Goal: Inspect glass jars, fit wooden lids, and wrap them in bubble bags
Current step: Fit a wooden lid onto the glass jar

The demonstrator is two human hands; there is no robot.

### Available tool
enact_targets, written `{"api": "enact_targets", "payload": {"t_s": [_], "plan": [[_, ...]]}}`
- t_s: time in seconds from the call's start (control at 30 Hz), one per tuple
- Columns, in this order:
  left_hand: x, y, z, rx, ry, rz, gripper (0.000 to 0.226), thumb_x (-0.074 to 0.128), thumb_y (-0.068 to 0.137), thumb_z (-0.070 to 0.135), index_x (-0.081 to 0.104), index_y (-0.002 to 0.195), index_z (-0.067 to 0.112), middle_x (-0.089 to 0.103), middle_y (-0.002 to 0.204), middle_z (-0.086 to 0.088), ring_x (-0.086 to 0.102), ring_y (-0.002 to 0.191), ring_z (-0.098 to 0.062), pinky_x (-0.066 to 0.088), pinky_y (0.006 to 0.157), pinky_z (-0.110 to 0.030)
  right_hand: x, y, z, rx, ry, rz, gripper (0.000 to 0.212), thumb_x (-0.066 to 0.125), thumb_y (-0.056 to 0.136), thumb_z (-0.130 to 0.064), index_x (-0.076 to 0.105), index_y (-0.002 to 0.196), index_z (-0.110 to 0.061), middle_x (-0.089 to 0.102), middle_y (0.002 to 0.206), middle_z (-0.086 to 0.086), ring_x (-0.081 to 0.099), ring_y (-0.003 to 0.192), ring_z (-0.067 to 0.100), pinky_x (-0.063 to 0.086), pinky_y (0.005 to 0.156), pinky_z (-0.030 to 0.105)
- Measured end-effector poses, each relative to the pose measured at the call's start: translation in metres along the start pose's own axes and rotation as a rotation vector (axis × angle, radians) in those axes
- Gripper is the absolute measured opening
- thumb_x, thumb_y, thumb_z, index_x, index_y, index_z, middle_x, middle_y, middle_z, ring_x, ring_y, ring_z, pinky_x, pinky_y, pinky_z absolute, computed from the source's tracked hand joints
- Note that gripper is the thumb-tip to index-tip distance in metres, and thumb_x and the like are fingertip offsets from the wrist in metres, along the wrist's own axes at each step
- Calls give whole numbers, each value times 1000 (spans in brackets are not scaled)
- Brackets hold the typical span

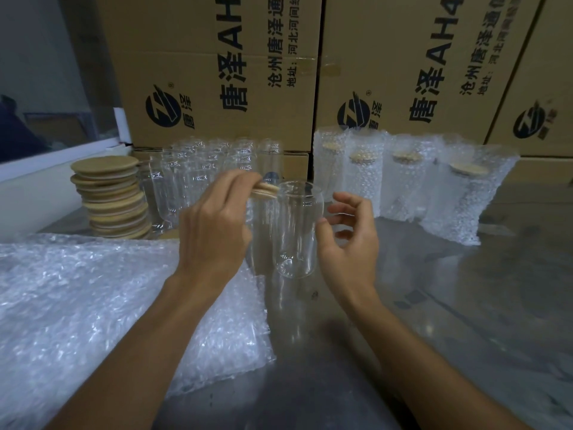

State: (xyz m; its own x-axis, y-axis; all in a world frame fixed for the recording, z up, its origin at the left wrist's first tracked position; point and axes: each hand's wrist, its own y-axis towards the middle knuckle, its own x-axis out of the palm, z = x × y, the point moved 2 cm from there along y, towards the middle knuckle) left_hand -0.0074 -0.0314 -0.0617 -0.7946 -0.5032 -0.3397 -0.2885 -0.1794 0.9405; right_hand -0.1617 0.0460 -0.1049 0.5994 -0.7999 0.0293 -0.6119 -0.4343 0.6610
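Two bare hands meet at the middle of the frame over a grey metal table point(403, 321). The right hand point(348, 240) curls around a clear glass jar point(297, 225), thumb on its near side and fingers bent behind it, and holds it raised off the table. The jar's long axis runs nearly upright, leaning slightly, with the open mouth toward the top of the frame and the rounded base toward the bottom. The left hand point(214, 225) pinches a round wooden lid point(265, 190) between its fingertips; the lid is tilted and sits just beside the jar's rim on its left, and whether the two touch cannot be told. Behind the hands, left of centre, a cluster of bare glass jars point(214, 169) stands upright, and at the far left a leaning stack of wooden lids point(113, 197) rises beside them. Along the upper right, four wrapped jars point(403, 181) stand in bubble bags in a row, lids showing through the wrap. A pile of flat bubble bags point(93, 305) covers the lower left of the table, its right edge lying under the left forearm. Printed cardboard boxes point(387, 72) wall off the back. Bare table surface lies open at the lower right and in front of the wrapped row.
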Motion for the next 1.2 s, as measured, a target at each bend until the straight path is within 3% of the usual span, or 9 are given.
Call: {"api": "enact_targets", "payload": {"t_s": [0.17, 0.37, 0.43, 0.5, 0.6, 0.67, 0.83, 1.0, 1.2], "plan": [[2, -2, 15, 151, -171, 44, 40, 57, 78, -27, 66, 111, -6, 66, 106, -17, 67, 75, -32, 54, 48, -39, 5, -5, -10, -310, -132, -72, 55, 72, 87, -17, 49, 137, -25, 52, 119, 5, 56, 102, 14, 42, 87, 11], [12, -7, 25, 124, -288, -31, 36, 61, 93, 1, 46, 124, 14, 54, 122, -11, 63, 72, -25, 53, 47, -35, 5, -3, -7, -354, -144, -63, 15, 68, 95, -10, 67, 110, -11, 61, 102, 0, 57, 93, 5, 44, 80, 16], [20, -10, 21, -48, -337, -87, 51, 69, 90, 16, 40, 132, 21, 44, 132, -5, 62, 76, -18, 55, 52, -35, 4, -1, -6, -254, -67, -2, 10, 62, 98, -22, 59, 108, -22, 61, 97, -6, 61, 88, 6, 48, 76, 20], [29, -17, 15, -279, -444, -208, 69, 75, 85, 30, 30, 137, 35, 37, 139, 5, 58, 97, -12, 58, 72, -40, 3, 0, -2, -88, 23, 43, 9, 56, 102, -30, 52, 110, -31, 64, 98, -14, 68, 90, 13, 56, 76, 30], [44, -27, 4, -592, -623, -464, 86, 78, 81, 41, 16, 140, 50, 30, 154, 6, 42, 134, -15, 45, 105, -50, -2, 5, 7, 106, 82, 137, 9, 51, 106, -29, 48, 114, -25, 64, 94, -20, 72, 91, 17, 58, 79, 33], [50, -31, -2, -677, -686, -567, 96, 79, 78, 48, 10, 146, 49, 32, 156, 4, 36, 141, -15, 39, 112, -49, -4, 9, 13, 255, 140, 152, 6, 49, 107, -25, 49, 111, -21, 64, 96, -12, 74, 91, 17, 58, 85, 36], [57, -33, -4, -732, -737, -629, 112, 80, 68, 58, 10, 154, 42, 44, 146, 6, 43, 132, -8, 41, 102, -33, 0, 10, 15, 491, 346, 36, 12, 45, 108, -14, 57, 110, -17, 66, 99, -1, 75, 77, 8, 59, 68, 21], [51, -30, -4, -744, -736, -576, 112, 74, 52, 70, 25, 149, 40, 45, 130, 11, 50, 123, -14, 46, 97, -34, 6, 7, 13, 725, 536, -26, 11, 56, 104, -16, 66, 106, -15, 67, 91, 5, 67, 72, 14, 56, 74, 26], [46, -29, 0, -616, -701, -453, 92, 92, 65, 32, 41, 142, 39, 46, 137, 12, 48, 127, -11, 45, 102, -32, 4, 8, 10, 927, 870, -5, 21, 65, 97, -23, 69, 109, -6, 71, 92, 7, 69, 84, 14, 57, 80, 25]]}}
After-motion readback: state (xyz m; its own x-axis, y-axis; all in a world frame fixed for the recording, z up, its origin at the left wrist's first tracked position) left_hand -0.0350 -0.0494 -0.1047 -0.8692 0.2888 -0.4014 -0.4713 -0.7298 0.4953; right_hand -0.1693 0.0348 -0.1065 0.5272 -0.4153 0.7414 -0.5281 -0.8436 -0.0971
